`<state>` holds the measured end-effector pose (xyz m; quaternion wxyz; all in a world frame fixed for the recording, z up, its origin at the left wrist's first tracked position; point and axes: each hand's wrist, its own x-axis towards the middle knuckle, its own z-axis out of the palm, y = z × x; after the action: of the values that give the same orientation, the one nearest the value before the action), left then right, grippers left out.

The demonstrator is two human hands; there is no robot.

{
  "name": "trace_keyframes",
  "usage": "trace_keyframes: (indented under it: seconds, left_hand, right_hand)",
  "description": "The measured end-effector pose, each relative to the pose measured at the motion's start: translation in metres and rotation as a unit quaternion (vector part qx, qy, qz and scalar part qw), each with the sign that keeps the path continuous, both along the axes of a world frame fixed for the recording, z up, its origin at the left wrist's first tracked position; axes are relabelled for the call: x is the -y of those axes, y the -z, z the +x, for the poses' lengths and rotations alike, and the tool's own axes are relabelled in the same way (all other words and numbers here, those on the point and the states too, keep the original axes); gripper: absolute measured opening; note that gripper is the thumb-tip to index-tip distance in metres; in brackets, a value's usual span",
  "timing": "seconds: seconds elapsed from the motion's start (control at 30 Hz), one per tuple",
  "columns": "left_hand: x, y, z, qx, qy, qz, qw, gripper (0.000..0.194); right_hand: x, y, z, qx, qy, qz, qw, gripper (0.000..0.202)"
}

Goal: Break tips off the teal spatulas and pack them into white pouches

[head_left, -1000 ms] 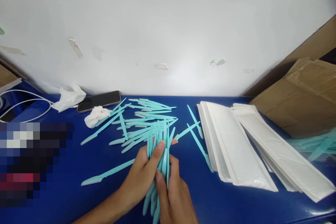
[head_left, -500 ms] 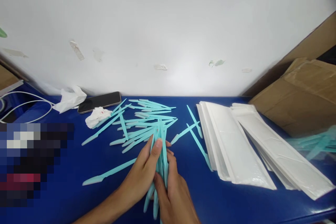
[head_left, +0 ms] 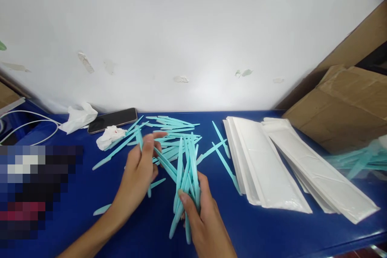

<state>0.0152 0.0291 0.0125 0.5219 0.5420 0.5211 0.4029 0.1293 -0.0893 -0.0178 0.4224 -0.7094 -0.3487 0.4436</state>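
- Two amounts of turquoise knife-shaped sticks are off the bench [head_left: 145, 238], to the left of the white padded envelopes [head_left: 256, 157].
- The right hand [head_left: 207, 217], left of the envelopes and on their near side, has its fingers closed around a fanned bundle [head_left: 185, 173], thumb across the front; the tips splay unevenly.
- The left hand [head_left: 136, 167], farther left of the envelopes, has thumb and fingers pinched on a few sticks [head_left: 139, 135]; how many is hidden. Others slant between the two hands.
- As far as shows, part of the sticks is gathered, but neither hand's share is squared up; a good many lie ungathered.
- Loose ones lie in a pile [head_left: 173, 121] beyond the hands, left of the envelopes; a few [head_left: 223, 161] lie crossed just beside the envelopes' left edge, and one [head_left: 101, 210] runs under the left forearm, well apart from them.
- Right of the envelopes, a clear bag [head_left: 358, 163] seems to contain more turquoise pieces, in front of a cardboard box [head_left: 344, 107].
- Far left of the envelopes are a dark-screened phone [head_left: 116, 119] and crumpled tissue [head_left: 110, 137].
- No brand, label or writing can be read on sticks, envelopes, box or phone; the left corner is pixelated.
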Motion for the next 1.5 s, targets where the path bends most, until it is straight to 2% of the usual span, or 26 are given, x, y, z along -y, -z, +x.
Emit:
trace_keyframes:
  seconds: [0.1,0.23,0.37,0.47,0.57,0.63,0.73,0.83,0.93,1.03,1.17,1.2,1.27,1.37,1.43,1.5]
  left_hand:
    - [-0.009,-0.003,-0.007,-0.121,-0.001,0.060,0.991,0.045]
    - [-0.010,-0.002,-0.011,-0.302,0.006,0.096,0.948,0.052]
    - [-0.003,0.001,-0.011,-0.377,0.044,0.125,0.917,0.041]
    - [0.001,0.009,-0.010,-0.428,0.071,0.168,0.885,0.037]
    - [0.003,0.018,-0.009,-0.466,0.090,0.218,0.853,0.037]
    - [0.003,0.023,-0.009,-0.479,0.096,0.230,0.842,0.037]
    - [0.005,0.023,-0.007,-0.453,0.092,0.281,0.841,0.033]
    - [0.012,0.016,-0.005,-0.344,0.120,0.325,0.873,0.028]
    - [0.023,0.006,-0.002,-0.216,0.179,0.282,0.918,0.027]
    - [0.036,0.000,0.003,-0.134,0.217,0.259,0.932,0.030]
    - [0.054,0.005,0.019,-0.135,0.296,0.189,0.927,0.042]
    - [0.057,0.007,0.024,-0.141,0.320,0.162,0.923,0.044]
    - [0.062,0.012,0.032,-0.139,0.347,0.122,0.920,0.034]
    - [0.064,0.016,0.039,-0.117,0.323,0.094,0.935,0.008]
    - [0.063,0.017,0.041,-0.113,0.298,0.084,0.944,0.009]
    - [0.064,0.018,0.042,-0.115,0.295,0.086,0.945,0.021]
  right_hand:
    - [0.000,0.002,0.003,-0.017,-0.001,-0.003,1.000,0.051]
    - [-0.001,0.001,0.006,-0.045,-0.024,-0.012,0.999,0.052]
    - [0.000,0.002,0.007,-0.069,0.022,0.017,0.997,0.053]
    - [0.000,0.003,0.010,-0.101,0.069,0.035,0.992,0.058]
    - [-0.001,0.002,0.019,-0.118,0.087,0.041,0.988,0.059]
    - [-0.002,0.000,0.025,-0.118,0.090,0.053,0.988,0.059]
    - [-0.003,-0.004,0.031,-0.113,0.089,0.069,0.987,0.059]
    - [-0.002,-0.004,0.029,-0.096,0.102,0.083,0.987,0.058]
    - [-0.001,-0.006,0.027,-0.053,0.113,0.127,0.984,0.054]
    - [-0.002,-0.009,0.032,0.002,0.118,0.188,0.975,0.039]
    - [-0.004,-0.005,0.044,0.041,0.106,0.274,0.955,0.021]
    - [-0.004,-0.002,0.046,0.044,0.104,0.289,0.951,0.021]
    - [-0.003,0.004,0.046,0.043,0.110,0.299,0.947,0.028]
    - [0.000,0.008,0.043,0.034,0.138,0.294,0.945,0.038]
    - [0.001,0.006,0.039,0.030,0.142,0.303,0.942,0.033]
    - [0.001,0.002,0.036,0.019,0.135,0.325,0.936,0.023]
